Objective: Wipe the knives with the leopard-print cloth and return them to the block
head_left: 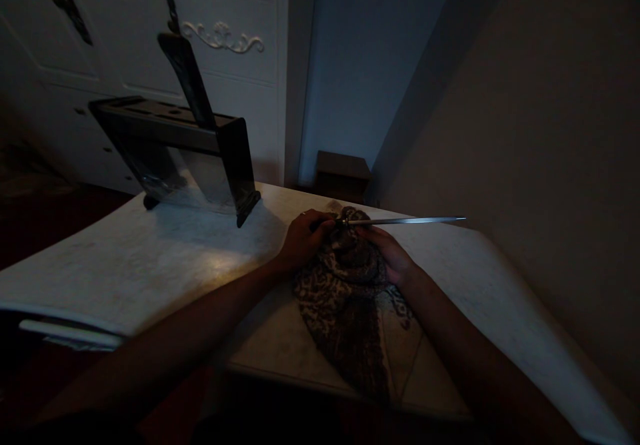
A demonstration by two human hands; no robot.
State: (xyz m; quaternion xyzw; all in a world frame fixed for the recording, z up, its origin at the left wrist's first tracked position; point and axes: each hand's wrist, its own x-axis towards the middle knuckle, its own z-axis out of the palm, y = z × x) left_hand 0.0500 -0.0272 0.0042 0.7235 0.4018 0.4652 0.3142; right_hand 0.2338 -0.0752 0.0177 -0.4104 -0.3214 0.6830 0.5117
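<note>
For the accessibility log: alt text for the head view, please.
In dim light, the left hand grips the handle of a thin steel rod while the right hand holds a patterned cloth against its base, on a pale table; a knife block stands far left.

Obstacles: we list a knife block standing at the upper left of the table, one handle sticking up from it. At centre we find a bunched patterned cloth and a thin steel rod jutting right, toward the wall. Free room: we see bare tabletop at left centre, between block and cloth, and a bare strip at lower right.
</note>
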